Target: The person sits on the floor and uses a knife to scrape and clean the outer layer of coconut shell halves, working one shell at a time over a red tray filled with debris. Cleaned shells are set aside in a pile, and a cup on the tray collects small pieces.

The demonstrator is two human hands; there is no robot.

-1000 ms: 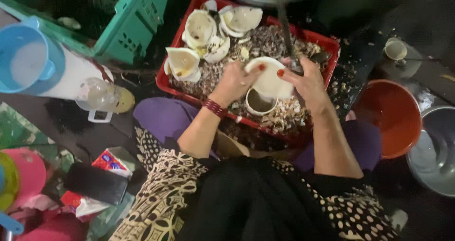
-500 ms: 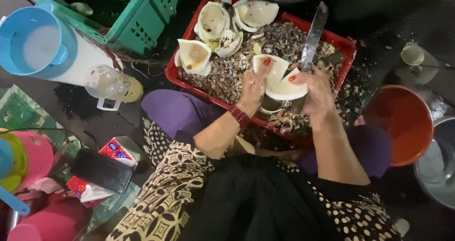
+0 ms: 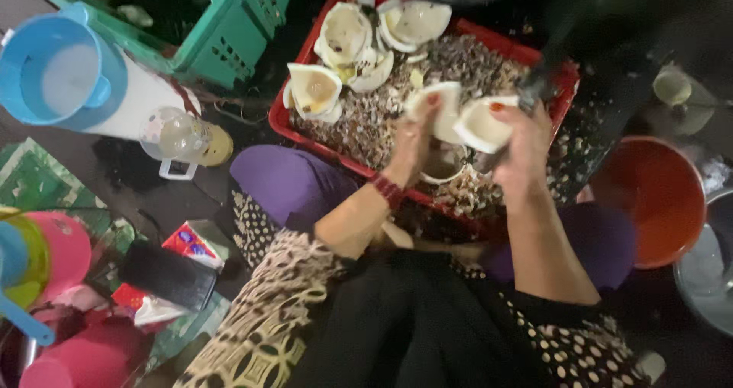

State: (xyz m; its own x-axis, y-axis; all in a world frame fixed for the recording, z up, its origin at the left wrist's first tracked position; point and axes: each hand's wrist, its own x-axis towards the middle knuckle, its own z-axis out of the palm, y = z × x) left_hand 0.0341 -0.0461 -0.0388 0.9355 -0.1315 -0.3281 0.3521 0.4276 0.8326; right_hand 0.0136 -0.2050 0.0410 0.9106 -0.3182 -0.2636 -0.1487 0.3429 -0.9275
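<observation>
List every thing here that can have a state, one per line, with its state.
Left hand: gripping a white coconut piece.
Right hand: holding a second white coconut piece and a dark, blurred knife.
Red crate: filled with shell scraps and white coconut halves.
Blue jug: lid off, whitish inside.
Orange basin: empty.
Green crate: contents too dark to tell.

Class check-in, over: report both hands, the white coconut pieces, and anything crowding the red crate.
Left hand grips one coconut piece. Right hand grips another, plus a blurred tool. Red crate holds shells, scraps.
</observation>
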